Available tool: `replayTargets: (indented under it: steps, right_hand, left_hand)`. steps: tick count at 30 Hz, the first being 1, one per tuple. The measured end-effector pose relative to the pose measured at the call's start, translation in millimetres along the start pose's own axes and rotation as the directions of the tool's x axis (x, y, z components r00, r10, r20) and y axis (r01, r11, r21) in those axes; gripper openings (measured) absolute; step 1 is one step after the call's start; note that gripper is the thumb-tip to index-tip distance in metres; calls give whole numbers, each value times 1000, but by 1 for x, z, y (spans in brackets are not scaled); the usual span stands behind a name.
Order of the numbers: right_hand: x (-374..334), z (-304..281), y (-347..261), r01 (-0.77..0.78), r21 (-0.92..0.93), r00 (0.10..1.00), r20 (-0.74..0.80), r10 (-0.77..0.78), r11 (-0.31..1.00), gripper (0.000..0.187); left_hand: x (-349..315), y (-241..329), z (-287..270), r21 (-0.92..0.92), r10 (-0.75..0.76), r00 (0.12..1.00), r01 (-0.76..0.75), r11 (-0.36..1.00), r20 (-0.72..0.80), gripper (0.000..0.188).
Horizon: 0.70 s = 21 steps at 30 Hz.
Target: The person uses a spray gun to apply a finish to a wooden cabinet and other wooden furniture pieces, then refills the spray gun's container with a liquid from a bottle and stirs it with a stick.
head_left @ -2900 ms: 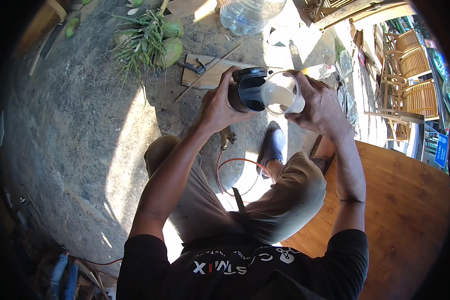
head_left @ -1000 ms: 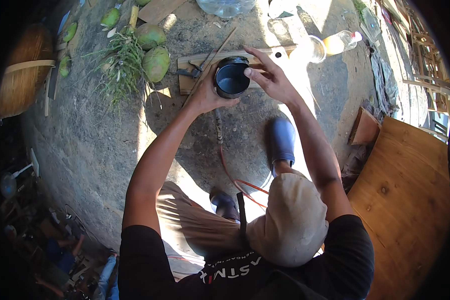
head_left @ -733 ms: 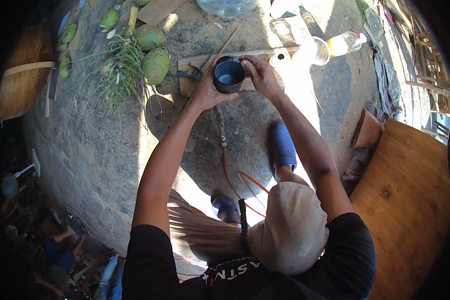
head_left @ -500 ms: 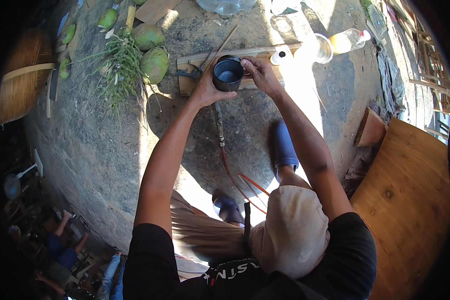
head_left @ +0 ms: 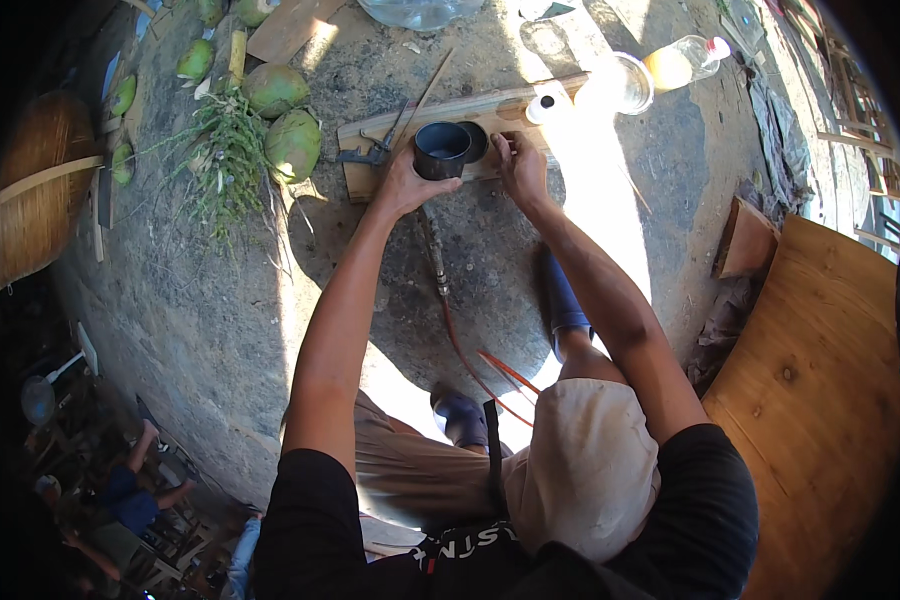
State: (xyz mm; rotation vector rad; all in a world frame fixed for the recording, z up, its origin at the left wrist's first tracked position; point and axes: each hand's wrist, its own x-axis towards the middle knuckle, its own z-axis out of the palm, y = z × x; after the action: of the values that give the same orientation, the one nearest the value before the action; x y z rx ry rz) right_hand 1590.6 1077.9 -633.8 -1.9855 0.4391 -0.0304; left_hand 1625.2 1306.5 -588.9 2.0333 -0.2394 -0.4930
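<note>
My left hand (head_left: 402, 190) is wrapped around a black metal-looking cup (head_left: 441, 163), which stands upright over a wooden board (head_left: 360, 185). Just right of the cup, partly behind its rim, shows a dark round piece like a lid (head_left: 477, 143); whether it touches the cup I cannot tell. My right hand (head_left: 525, 172) hovers right of that piece, thumb and fingers pinched together; anything between them is too small to make out. Beside my left hand, a dark caliper-like tool (head_left: 366, 154) lies on the board. A small white container with a dark top (head_left: 541, 109) stands beyond my right hand.
Green coconuts (head_left: 293, 146) and a leafy bunch (head_left: 225, 150) lie left. A clear round tub (head_left: 625, 85) and a bottle of yellowish liquid (head_left: 685, 63) are at far right. A red hose (head_left: 456, 340) runs toward my feet. A plywood sheet (head_left: 810, 400) lies right. People sit at lower left.
My right hand has come away from the cup's rim and moved slightly right and down. The cup has shifted a little left in my left hand, and the dark round piece shows more beside it.
</note>
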Motion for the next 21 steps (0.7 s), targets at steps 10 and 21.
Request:
replayTargets:
  steps: [10,21]
  right_hand:
    - [0,-62,5,56,-209,976,-195,-98,976,64]
    - [39,-49,-8,215,-244,948,-182,-263,946,43]
  left_hand:
    - [6,7,8,47,38,998,-36,998,-43,100]
    - [-1,29,-21,-26,151,922,-171,985,-357,110]
